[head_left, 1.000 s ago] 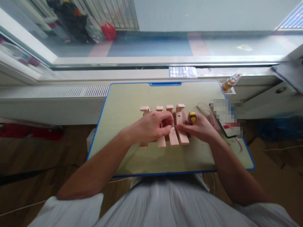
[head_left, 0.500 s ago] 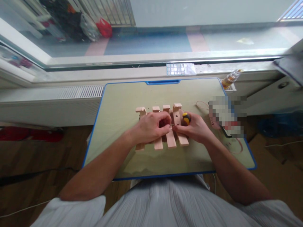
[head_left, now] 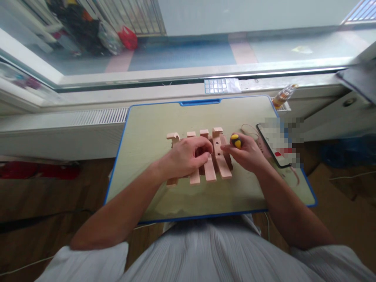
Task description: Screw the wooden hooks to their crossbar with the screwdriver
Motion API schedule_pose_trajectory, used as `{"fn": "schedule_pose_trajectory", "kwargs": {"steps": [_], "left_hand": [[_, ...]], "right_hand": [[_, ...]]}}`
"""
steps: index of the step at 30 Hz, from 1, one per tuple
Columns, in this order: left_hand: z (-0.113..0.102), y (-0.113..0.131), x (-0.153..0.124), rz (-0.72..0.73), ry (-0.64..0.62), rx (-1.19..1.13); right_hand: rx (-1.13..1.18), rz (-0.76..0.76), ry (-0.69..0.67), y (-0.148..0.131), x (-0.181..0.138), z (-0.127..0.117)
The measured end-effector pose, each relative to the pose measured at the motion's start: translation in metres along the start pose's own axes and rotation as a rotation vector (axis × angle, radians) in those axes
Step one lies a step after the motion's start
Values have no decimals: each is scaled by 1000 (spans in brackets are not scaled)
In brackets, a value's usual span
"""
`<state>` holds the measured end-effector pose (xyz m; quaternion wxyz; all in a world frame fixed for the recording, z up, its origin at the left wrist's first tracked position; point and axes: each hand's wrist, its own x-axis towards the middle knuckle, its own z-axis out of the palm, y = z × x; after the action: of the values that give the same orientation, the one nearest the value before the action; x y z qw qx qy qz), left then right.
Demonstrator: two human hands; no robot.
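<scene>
Head view: a person sits at a green lap table [head_left: 152, 129] with a blue rim, both forearms reaching forward over it.
Left hand: the left hand [head_left: 188, 158] lies knuckles up across the wooden rack [head_left: 202, 156], fingers curled down over the middle slats; whether they pinch anything small underneath cannot be told.
Right hand: the right hand [head_left: 245, 152] is closed round a screwdriver [head_left: 235, 141] with a yellow and black handle, whose butt pokes up above the knuckles; the fingertips rest against the right edge of the rack.
Rack: pale wood, four parallel slats with raised hooked ends at the far side, lying flat near the middle of the table; two small holes show in the rightmost slat.
Right of the hands: a phone [head_left: 272, 145], partly blurred out, lies near the table's right edge, with a thin cord [head_left: 249, 127] looping beside it.
Far side: a bottle [head_left: 282, 98] stands just past the table's back right corner, and a white radiator grille [head_left: 96, 115] runs under the window sill.
In the way: the left hand hides the slats' middle and the screwdriver's tip.
</scene>
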<state>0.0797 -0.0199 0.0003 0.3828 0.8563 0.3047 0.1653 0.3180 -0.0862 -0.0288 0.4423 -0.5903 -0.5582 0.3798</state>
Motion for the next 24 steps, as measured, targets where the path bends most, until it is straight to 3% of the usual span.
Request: {"fn": "schedule_pose_trajectory", "kwargs": {"steps": [6,12,24], "left_hand": [[0,14,11,57,-21,99],[8,26,29,5,-84,233],[10,21,33,-25,-162,164]], "right_hand": [[-93,-37,25,6,0,-2],[-157,-6,44,15,2,-4],[-173,32,69,20,5,-7]]}}
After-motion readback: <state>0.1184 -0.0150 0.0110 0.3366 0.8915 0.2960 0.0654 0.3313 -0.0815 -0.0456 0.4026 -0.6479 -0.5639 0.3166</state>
